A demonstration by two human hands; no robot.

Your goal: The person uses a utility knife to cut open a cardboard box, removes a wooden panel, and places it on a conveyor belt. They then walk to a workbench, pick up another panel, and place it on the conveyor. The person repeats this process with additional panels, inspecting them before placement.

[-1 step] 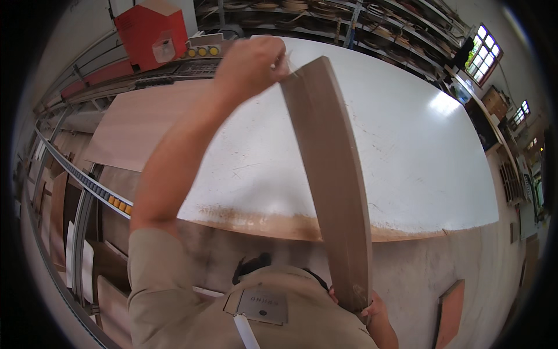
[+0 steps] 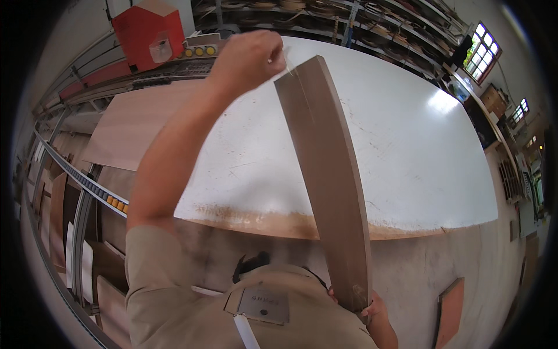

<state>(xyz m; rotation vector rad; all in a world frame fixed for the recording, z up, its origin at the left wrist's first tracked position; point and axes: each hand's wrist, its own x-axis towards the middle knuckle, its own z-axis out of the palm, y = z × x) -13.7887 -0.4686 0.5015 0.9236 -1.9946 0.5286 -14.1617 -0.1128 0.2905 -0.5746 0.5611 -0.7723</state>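
A long, flat brown board (image 2: 321,163) rises at a slant from near my body out over the white worktable (image 2: 250,157). My right hand (image 2: 379,311) grips its near end, the fingers wrapped round the edge and partly hidden behind it. Just left of the board's far corner, my left hand (image 2: 251,58) is raised in a closed pinch. A thin pale strand (image 2: 292,71) shows between those fingers and the corner; what it is made of I cannot make out. Along the board's upper face runs a fine light line.
Left of the worktable lies a pinkish-brown sheet (image 2: 133,125), with a roller rail (image 2: 81,174) alongside. A red machine housing (image 2: 145,35) with yellow round buttons stands at the back left. Loaded shelves (image 2: 290,14) line the far side. One reddish panel (image 2: 450,314) sits low at right.
My left hand has shifted slightly left and up. The board's far end has swung a little left, and the light line on its face shows more clearly. My right hand stays put.
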